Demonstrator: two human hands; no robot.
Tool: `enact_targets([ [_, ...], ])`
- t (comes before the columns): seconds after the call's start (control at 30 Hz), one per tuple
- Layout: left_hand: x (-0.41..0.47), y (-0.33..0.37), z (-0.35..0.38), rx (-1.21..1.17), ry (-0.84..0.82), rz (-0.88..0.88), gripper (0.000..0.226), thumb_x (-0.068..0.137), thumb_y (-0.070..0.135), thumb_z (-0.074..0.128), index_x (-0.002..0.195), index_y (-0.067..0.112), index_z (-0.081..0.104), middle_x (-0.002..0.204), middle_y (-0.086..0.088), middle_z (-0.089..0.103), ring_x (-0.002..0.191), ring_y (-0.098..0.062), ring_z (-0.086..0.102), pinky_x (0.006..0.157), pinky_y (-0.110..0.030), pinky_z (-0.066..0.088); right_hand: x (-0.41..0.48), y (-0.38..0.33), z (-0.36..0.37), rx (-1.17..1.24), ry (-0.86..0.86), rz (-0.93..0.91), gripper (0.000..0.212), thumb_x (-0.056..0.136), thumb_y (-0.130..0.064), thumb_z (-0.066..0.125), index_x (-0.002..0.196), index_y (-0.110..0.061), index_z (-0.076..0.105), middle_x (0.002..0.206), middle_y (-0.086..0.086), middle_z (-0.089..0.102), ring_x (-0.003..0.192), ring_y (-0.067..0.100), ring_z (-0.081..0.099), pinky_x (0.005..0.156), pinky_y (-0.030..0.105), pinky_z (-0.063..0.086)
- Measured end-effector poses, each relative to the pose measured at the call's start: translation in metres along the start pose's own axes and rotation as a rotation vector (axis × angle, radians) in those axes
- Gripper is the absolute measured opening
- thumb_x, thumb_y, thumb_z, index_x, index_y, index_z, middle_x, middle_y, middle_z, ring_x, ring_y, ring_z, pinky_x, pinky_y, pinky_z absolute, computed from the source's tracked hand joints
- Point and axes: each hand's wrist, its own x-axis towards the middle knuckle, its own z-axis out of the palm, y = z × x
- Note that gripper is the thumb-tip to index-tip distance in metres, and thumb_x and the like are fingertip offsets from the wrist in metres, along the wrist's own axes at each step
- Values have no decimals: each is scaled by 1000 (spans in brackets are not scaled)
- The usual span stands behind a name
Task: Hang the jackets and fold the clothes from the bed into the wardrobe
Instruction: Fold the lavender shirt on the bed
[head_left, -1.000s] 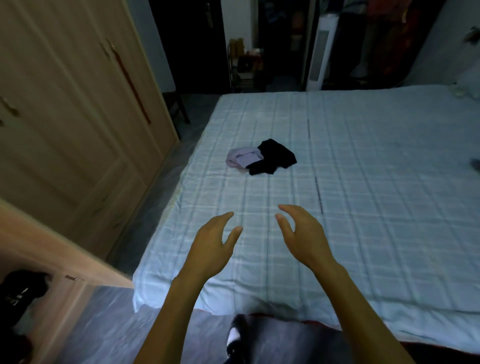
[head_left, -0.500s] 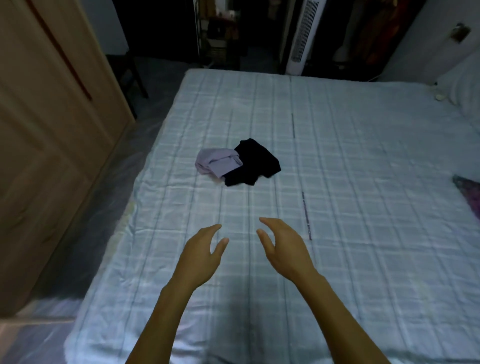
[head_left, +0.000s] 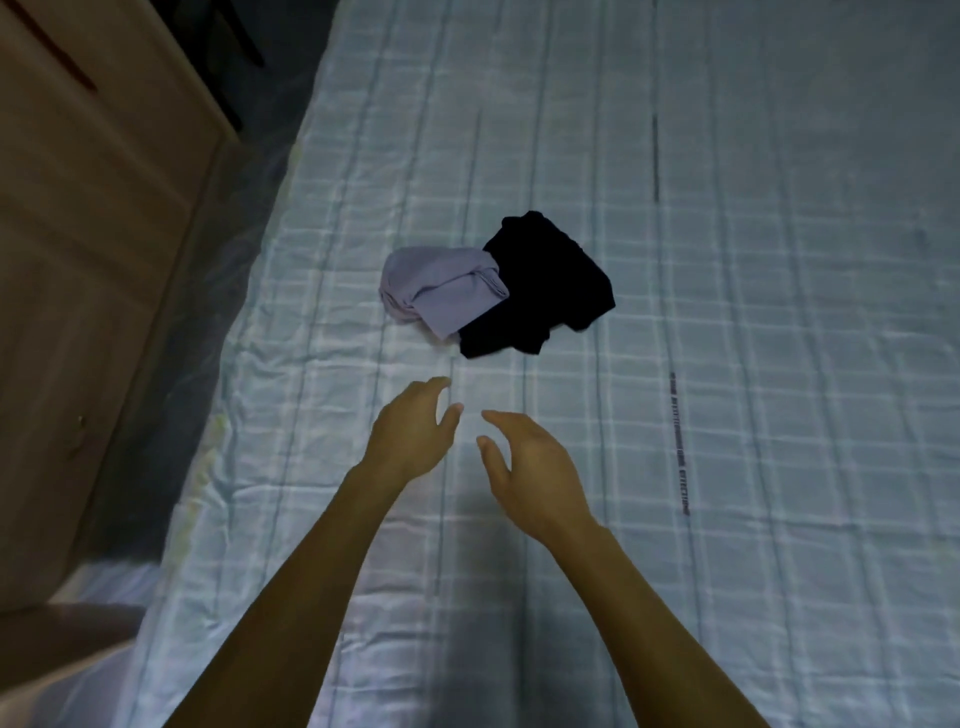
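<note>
The bed (head_left: 727, 467) now fills most of the frame and the wardrobe (head_left: 78, 260) has slid to the left edge, because I have leaned in over the mattress. The crumpled black garment (head_left: 545, 280) and the lilac garment (head_left: 441, 288) touching its left side lie at centre, closer to my reach than a second ago. Just below them, my left hand (head_left: 410, 436) and right hand (head_left: 530, 462) are loosely spread and empty, so I judge the pick-up comes next.

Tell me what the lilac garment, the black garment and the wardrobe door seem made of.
Lilac garment: probably thin soft fabric, matte; it lies in limp folds.
Black garment: soft cloth, matte; too dark to tell weave.
Wardrobe door: wood or wood-look board, smooth; flat tan panels.
</note>
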Motion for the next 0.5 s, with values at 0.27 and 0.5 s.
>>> enact_targets([
  [0.27, 140, -20, 38, 213, 79, -33, 56, 91, 26, 57, 140, 4, 38, 134, -25, 45, 122, -40, 43, 93, -49, 42, 75, 59, 22, 27, -71, 138, 40, 98, -34, 44, 135, -20, 49, 136, -3, 52, 124, 12, 48, 105, 21, 32],
  [0.5, 230, -50, 68, 491, 104, 64, 74, 77, 33, 70, 140, 11, 41, 134, -30, 42, 122, -44, 41, 97, -53, 36, 122, 95, 35, 19, -121, 149, 39, 98, -31, 45, 134, -18, 50, 134, -3, 55, 119, 11, 51, 96, 12, 30],
])
